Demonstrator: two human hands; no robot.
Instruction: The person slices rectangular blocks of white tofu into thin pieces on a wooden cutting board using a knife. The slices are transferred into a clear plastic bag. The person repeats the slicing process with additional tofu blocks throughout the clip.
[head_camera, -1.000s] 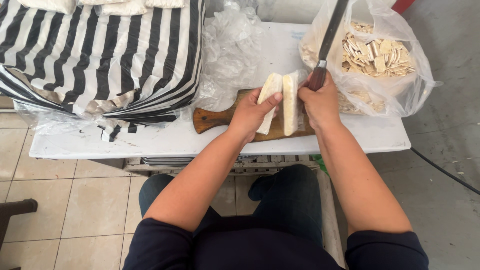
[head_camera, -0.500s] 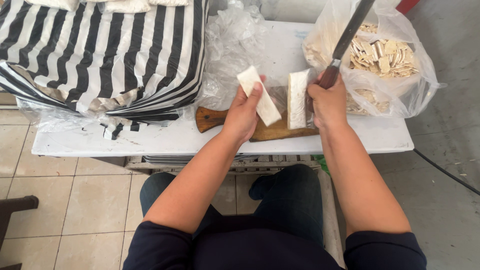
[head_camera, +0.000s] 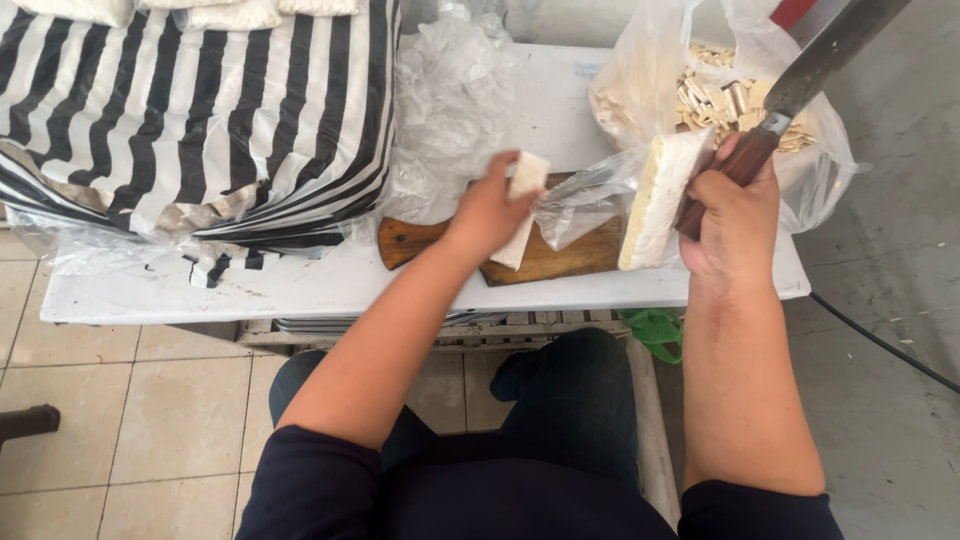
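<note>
Crowding the wooden cutting board (head_camera: 545, 258): crumpled clear plastic (head_camera: 450, 110) behind, a striped black-and-white sack (head_camera: 200, 110) far left, a clear bag of pale cut strips (head_camera: 720, 100) behind right. Two white slabs counted, both smooth, flat and rectangular. Left hand (head_camera: 490, 210) curled around one slab (head_camera: 522, 205) over the board. Right hand (head_camera: 735, 215) closed on a wooden-handled knife (head_camera: 790, 100), pressing the second slab (head_camera: 660, 195) upright above the board's right end.
</note>
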